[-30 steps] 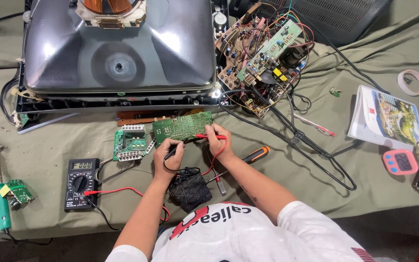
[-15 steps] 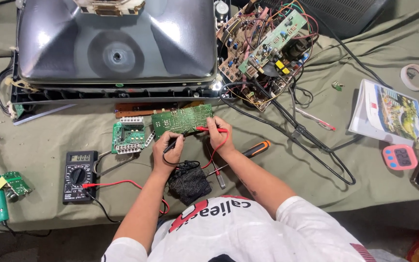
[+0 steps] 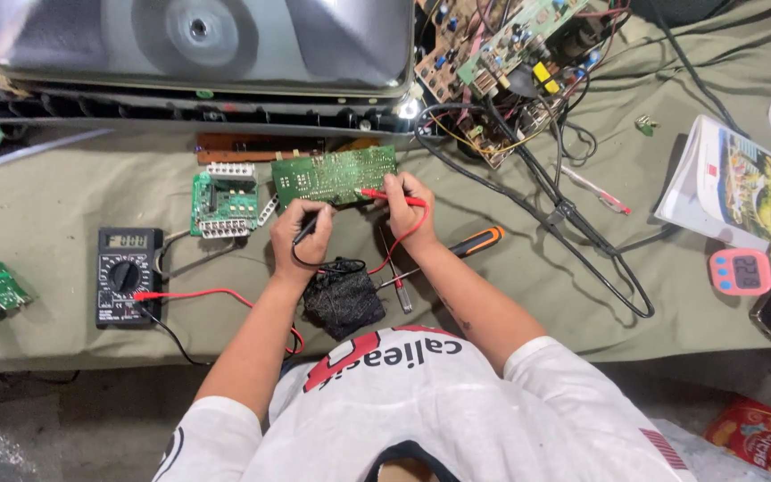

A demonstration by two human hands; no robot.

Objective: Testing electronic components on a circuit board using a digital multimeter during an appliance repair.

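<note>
Two hands worked the green board (image 3: 335,176), which lay at 12 o'clock from the person. Left hand (image 3: 303,239) gripped the black probe (image 3: 305,228); right hand (image 3: 410,207) pinched the red probe (image 3: 393,196), tip on the board. Multimeter (image 3: 125,276) lay at 9 o'clock, screwdriver (image 3: 473,242) at 3 o'clock.

A white short-sleeved T-shirt (image 3: 421,419) — red lettering across the chest at 12 o'clock, a dark collar at 6; forearms bare.
</note>
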